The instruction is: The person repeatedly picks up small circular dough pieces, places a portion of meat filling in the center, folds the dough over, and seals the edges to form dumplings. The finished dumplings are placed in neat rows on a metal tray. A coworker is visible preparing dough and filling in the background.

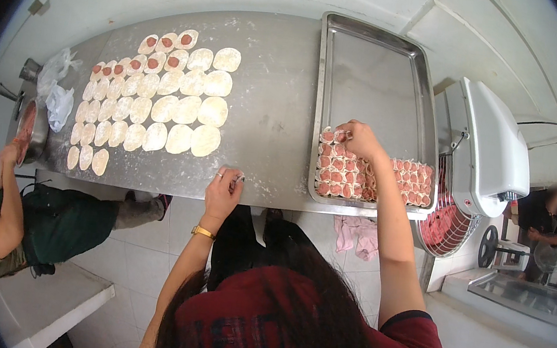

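My right hand reaches over the large metal tray on the right, its fingers closed around an open-topped dumpling with pink filling. That dumpling is at the left end of the top row, among packed rows of similar dumplings in the tray's near part. My left hand is at the table's near edge, fingers curled round something small and pale that I cannot make out. To its upper left, round floured dough wrappers lie in rows, several of the far ones topped with pink filling.
A co-worker at the left has a hand in a metal bowl of pink filling, beside plastic bags. Right of the tray stands a white machine above a wire guard and more pink filling. Another person is far right.
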`<state>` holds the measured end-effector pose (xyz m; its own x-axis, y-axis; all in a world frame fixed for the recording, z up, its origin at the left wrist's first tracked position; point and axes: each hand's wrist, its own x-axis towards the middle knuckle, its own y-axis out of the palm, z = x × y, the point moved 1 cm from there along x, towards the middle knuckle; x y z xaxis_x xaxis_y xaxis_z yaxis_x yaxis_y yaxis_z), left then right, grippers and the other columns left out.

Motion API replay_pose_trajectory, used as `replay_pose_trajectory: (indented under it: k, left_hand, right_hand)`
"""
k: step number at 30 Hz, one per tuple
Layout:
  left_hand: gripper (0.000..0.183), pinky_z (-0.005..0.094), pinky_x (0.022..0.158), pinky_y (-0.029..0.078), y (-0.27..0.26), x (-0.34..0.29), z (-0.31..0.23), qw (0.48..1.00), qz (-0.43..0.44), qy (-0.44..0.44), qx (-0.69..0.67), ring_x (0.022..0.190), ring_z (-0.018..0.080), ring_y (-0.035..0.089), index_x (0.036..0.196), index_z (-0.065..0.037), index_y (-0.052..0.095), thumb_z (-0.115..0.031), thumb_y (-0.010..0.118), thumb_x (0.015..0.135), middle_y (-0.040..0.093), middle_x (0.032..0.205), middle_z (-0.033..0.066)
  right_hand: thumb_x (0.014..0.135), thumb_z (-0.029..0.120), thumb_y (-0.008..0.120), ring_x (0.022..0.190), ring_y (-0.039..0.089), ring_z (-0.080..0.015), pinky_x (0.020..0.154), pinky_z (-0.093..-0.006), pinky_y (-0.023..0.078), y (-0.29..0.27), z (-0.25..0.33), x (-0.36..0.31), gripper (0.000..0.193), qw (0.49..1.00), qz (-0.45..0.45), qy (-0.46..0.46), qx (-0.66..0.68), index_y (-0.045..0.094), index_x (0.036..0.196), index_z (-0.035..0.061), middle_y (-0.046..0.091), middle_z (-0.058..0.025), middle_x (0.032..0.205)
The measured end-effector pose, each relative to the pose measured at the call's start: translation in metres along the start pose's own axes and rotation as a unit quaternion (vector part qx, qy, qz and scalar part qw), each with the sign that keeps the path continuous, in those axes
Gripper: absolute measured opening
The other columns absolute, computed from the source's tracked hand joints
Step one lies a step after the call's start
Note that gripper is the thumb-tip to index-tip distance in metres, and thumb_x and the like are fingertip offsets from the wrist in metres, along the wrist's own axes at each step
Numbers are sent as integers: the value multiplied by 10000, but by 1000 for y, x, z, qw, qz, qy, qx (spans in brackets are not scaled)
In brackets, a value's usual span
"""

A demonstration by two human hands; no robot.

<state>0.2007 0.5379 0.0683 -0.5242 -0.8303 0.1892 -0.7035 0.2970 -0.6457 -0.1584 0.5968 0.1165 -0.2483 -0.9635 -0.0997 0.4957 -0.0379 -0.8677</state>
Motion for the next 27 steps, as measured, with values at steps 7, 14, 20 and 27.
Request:
replay_pose_trajectory:
  k: [7,14,20,27]
  left_hand:
    - [146,308,540,466,-1,2,-1,1000,-11,23,18,595,203,564,897,-67,576,-58,633,762,537,822,62]
    - [160,306,528,464,0,1,0,999,-18,36,24,577,189,558,896,-74,576,-49,635,749,533,826,53]
    - [152,306,524,462,1,1,0,998,-29,45,23,576,191,555,884,-75,576,-46,632,746,532,819,53]
    - [143,307,541,471,1,0,2,1000,-1,13,16,606,216,565,898,-64,574,-62,625,765,550,837,75]
  right_hand:
    - [646,-57,553,849,637,-331,783,-370,504,-6,-4,8,386,998,44,11,35,694,984,67,662,-192,906]
    - [649,-66,558,777,657,-249,722,-332,512,-8,0,10,387,996,82,22,30,689,995,50,687,-134,847]
    - [687,3,593,851,641,-340,799,-368,505,-14,14,3,322,995,82,45,22,694,985,74,667,-195,866]
    - [669,-16,558,777,660,-308,745,-334,517,-11,9,0,367,998,64,12,21,671,1017,1,678,-188,866]
